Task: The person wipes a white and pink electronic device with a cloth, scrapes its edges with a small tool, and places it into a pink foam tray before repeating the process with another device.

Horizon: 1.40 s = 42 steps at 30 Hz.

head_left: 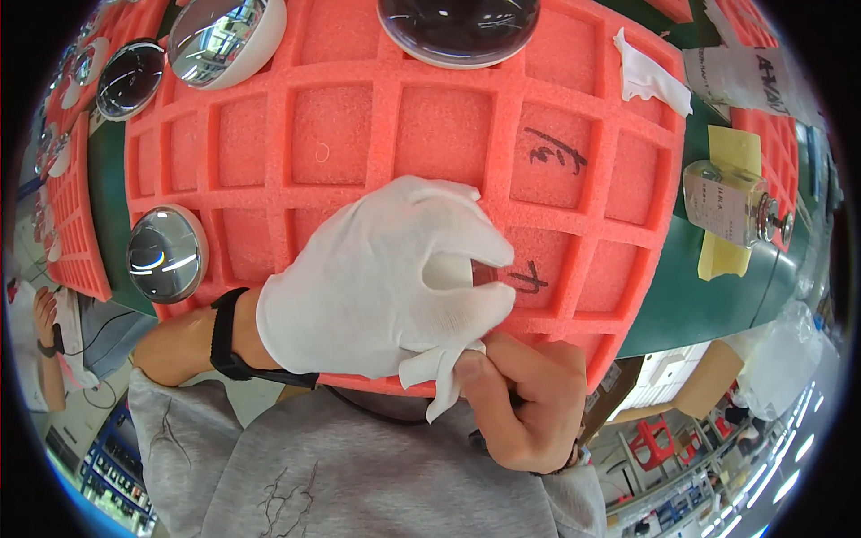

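Observation:
My left hand (386,269) wears a white glove and is over the front middle of a pink foam tray (502,117). Its thumb and forefinger are parted in a C shape, and I see nothing between them. Beneath that thumb hangs a small strip of white cloth (437,372). My bare right hand (529,399) pinches the strip between thumb and fingers, close against the glove. Whether the left hand also touches the strip is hidden. Left of the glove, a clear domed lens (168,254) sits in a tray pocket.
At the tray's far side are a dark dome lens (459,27), a shiny one (224,40) and a black one (131,79). A white cloth (650,76) lies at the far right corner. A glass bottle (725,204) rests on yellow paper (725,262) on the green table (682,305).

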Available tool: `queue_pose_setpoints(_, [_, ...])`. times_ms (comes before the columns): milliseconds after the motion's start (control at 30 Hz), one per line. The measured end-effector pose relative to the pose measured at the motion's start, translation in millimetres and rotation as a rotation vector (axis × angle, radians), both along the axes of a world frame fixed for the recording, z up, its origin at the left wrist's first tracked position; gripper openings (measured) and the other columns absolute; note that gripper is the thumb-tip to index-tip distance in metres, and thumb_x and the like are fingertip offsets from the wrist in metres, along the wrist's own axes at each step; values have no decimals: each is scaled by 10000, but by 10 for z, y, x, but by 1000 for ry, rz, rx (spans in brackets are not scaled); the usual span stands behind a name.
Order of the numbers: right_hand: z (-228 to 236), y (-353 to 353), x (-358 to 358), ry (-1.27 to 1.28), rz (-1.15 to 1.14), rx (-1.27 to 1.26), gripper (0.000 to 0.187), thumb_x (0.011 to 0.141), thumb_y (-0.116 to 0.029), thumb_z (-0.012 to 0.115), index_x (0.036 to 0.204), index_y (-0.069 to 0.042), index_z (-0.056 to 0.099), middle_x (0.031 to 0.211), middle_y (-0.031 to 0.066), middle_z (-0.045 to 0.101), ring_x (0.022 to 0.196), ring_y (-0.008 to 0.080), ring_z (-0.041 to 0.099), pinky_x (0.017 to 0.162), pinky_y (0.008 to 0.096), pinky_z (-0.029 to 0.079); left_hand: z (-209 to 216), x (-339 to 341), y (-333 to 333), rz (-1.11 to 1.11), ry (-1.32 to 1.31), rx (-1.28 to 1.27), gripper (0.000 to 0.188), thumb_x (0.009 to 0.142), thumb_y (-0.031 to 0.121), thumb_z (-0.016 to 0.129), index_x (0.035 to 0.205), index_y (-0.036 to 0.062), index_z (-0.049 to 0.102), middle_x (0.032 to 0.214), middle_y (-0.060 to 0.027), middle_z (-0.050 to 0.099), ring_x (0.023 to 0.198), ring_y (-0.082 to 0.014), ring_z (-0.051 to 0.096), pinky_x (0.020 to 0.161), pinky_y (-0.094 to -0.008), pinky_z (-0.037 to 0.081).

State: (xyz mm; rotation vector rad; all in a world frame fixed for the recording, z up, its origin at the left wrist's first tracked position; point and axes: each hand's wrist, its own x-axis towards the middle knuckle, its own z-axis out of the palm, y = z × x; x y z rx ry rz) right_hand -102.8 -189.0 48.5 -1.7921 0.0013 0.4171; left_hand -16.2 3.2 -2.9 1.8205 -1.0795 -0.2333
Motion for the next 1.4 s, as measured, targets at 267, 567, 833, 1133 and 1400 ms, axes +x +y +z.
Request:
queue_pose_setpoints(267, [2, -6, 44, -33, -52, -23, 204, 915, -13, 574, 717, 28, 605, 494, 46, 478, 401, 110, 445, 420, 308, 317, 23, -12, -22, 13, 20, 36, 332, 779, 247, 838, 1051, 103, 714, 1142, -136, 627, 982, -343, 660, 938, -538, 543])
queue_pose_setpoints(567, [-27, -289, -94, 89, -301, 206, 145, 979, -27, 563, 866, 9, 645, 519, 80, 471, 391, 146, 480, 402, 324, 338, 180, 27, -12, 30, 244, 85, 427, 634, 203, 928, 1004, 108, 738, 1218, -125, 609, 1091, -302, 647, 1081, -544, 467])
queue_pose_setpoints(833, [-145, -202, -246, 123, -64, 103, 128, 989, -26, 553, 901, 16, 635, 543, 81, 479, 427, 146, 497, 430, 324, 353, 105, 1, -32, 33, 8, 93, 442, 643, 212, 928, 1033, 130, 737, 1241, -131, 606, 1125, -290, 636, 1098, -553, 461])
queue_pose_setpoints(1133, [-162, 92, -226, 51, -89, 105, 172, 1013, -60, 570, 859, 2, 616, 557, 87, 484, 431, 184, 496, 439, 333, 371, 71, -49, -26, 89, -19, 94, 422, 668, 271, 873, 1035, 126, 723, 1233, -130, 600, 976, -281, 645, 1058, -501, 510])
queue_pose_setpoints(1400, [-83, 189, -187, 179, -194, 183, 266, 1052, -120, 516, 850, 26, 608, 531, 27, 517, 408, 88, 458, 406, 272, 319, 47, -63, -7, 107, 0, 71, 368, 703, 258, 831, 1034, 137, 727, 1221, -122, 601, 937, -292, 639, 998, -465, 533])
